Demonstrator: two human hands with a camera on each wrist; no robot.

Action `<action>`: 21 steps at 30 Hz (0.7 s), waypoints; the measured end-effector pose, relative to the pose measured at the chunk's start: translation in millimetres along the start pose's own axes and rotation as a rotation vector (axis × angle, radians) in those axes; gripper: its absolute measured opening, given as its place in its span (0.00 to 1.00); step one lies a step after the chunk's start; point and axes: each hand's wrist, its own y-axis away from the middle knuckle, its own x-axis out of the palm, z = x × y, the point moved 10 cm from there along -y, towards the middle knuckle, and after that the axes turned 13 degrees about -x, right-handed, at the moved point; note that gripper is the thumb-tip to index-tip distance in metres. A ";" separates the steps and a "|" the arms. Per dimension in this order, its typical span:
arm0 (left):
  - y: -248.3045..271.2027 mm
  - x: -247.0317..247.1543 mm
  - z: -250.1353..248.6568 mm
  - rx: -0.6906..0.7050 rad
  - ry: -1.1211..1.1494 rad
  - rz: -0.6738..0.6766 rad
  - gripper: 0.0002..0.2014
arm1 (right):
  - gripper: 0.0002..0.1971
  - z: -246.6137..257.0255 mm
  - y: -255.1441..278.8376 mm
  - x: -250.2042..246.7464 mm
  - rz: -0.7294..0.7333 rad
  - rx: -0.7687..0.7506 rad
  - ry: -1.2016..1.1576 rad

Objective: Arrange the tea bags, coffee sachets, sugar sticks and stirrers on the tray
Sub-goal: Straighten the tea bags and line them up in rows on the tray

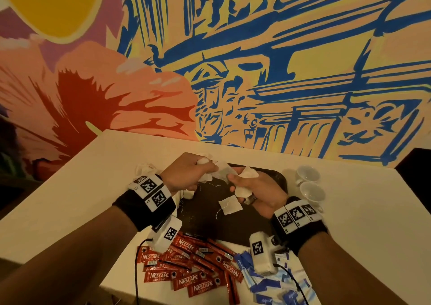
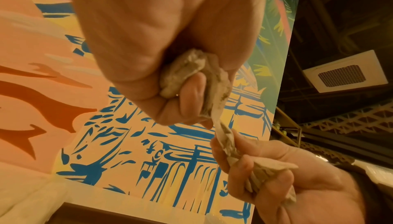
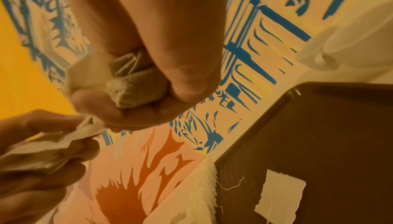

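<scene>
Hands mid-frame above tray (image 1: 277, 178) — left hand (image 1: 186, 174) and right hand (image 1: 254, 188) each clutching tea bags (image 1: 222, 174), strings tangled. Separate gently, no yanking — then lay flat beside bag (image 1: 229, 206) already down, centre frame.

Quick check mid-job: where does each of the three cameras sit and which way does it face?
Head: above, looking down at the tray, both hands and forearms.
Left wrist: under the left hand, facing up at the mural; its grip holds tea bags.
Right wrist: under the right hand, facing the mural and tray.
All views show both hands.
</scene>
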 end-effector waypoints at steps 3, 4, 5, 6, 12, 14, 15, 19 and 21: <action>0.9 -1.3 -0.7 -0.001 0.041 0.019 0.14 | 0.22 -0.8 -2.4 -5.4 -0.042 -0.017 0.024; 1.9 -1.7 -1.0 -0.003 0.053 0.023 0.15 | 0.24 -1.1 -3.2 -5.6 -0.043 -0.025 0.016; 2.6 -1.7 -1.3 -0.002 0.058 0.028 0.18 | 0.24 -1.1 -3.8 -4.9 -0.040 -0.030 0.015; 3.4 -1.3 -1.9 0.004 0.051 0.034 0.21 | 0.24 -1.2 -4.4 -4.9 -0.038 -0.037 0.024; 7.4 -3.2 -9.9 0.096 -0.103 -0.041 0.22 | 0.21 4.3 -6.6 -3.4 -0.011 -0.104 0.102; 6.6 -4.8 -10.5 0.114 -0.078 -0.042 0.22 | 0.20 3.0 -5.2 -0.9 0.019 -0.079 0.126; 6.5 -5.2 -11.0 0.116 -0.071 -0.035 0.23 | 0.19 1.6 -4.2 0.6 0.038 -0.058 0.137; 8.1 -6.6 -13.2 0.113 -0.111 -0.013 0.19 | 0.20 -1.0 -0.4 4.5 0.097 0.000 0.174; 8.9 -8.5 -13.5 0.102 -0.119 0.003 0.17 | 0.21 0.3 0.6 4.3 0.103 0.009 0.183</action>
